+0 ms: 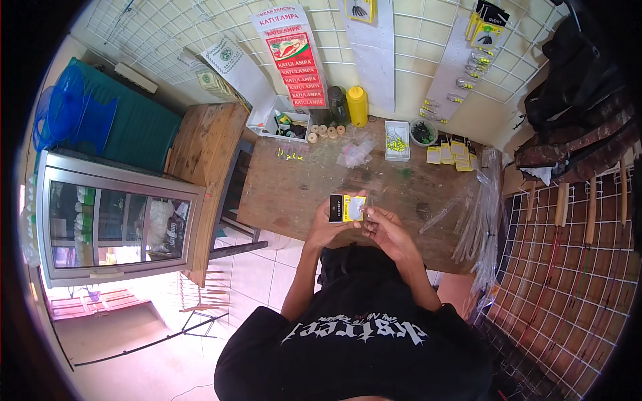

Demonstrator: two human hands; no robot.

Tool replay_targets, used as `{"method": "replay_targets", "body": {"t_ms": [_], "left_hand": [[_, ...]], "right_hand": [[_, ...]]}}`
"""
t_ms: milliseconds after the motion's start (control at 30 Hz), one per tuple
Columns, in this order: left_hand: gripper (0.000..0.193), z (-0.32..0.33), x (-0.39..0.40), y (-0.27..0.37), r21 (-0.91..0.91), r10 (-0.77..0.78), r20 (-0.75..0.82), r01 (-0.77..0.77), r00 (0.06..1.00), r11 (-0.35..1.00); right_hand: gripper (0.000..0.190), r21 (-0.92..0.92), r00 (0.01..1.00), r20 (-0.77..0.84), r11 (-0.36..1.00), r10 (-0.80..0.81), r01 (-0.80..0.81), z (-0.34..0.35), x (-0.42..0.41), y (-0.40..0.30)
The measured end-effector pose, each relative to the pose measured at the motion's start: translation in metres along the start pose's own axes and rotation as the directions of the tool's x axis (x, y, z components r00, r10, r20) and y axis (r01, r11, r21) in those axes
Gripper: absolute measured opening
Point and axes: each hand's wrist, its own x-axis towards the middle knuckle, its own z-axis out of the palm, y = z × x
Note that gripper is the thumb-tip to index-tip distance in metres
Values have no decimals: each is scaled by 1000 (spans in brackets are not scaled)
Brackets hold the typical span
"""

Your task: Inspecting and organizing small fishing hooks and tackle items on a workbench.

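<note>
My left hand (324,223) grips a small black, yellow and white packaging card (346,208) in front of my body, above the near part of the wooden table. The card bears writing, and its black header faces left. From the other side, the thumb and fingers of my right hand (385,226) pinch at the card's right edge. Whether a small piece also lies between those fingertips is too small to tell. Farther back on the table lies a loose heap of clear plastic bags (356,153).
Along the back of the wooden table (301,190) stand a white tray of yellow-headed fishing jigs (397,143), a round tub (423,132), wooden spools (327,132) and a yellow squeeze bottle (357,106). More packaging cards (454,152) and long clear plastic sleeves (479,220) lie at right.
</note>
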Motion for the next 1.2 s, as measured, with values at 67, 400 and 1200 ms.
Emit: {"method": "replay_targets", "body": {"t_ms": [67, 400, 1200], "left_hand": [[62, -4, 0, -4, -2, 25, 19, -25, 1000, 1000], [64, -12, 0, -1, 0, -45, 102, 45, 994, 999], [58, -18, -4, -21, -104, -96, 116, 108, 989, 989]], "right_hand": [[19, 27, 998, 3, 998, 57, -57, 1, 0, -1], [20, -104, 997, 3, 992, 77, -76, -3, -4, -5], [35, -101, 985, 97, 986, 146, -136, 10, -9, -3]]}}
